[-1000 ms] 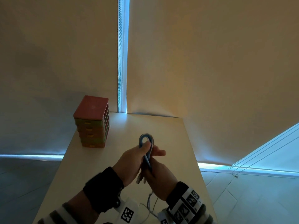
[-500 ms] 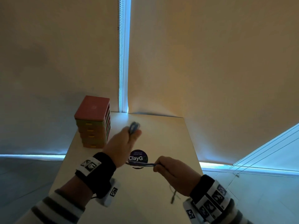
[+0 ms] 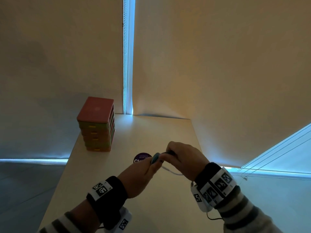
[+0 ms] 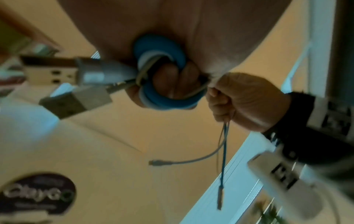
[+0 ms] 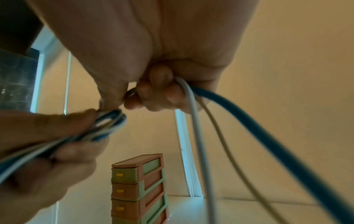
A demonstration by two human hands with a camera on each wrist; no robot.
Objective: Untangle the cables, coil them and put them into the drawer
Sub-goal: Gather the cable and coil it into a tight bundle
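Mid-coiling: left hand clamps the cable coil; right hand pinches loose cable tails, lower centre. Next: wind tails on.

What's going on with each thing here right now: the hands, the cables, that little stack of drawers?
Left hand: grips the coiled loops.
Right hand: grips the loose cable ends.
Cables: partly coiled, blue and white together, tails hanging free.
Drawer unit: upright on the table, all visible drawers closed.
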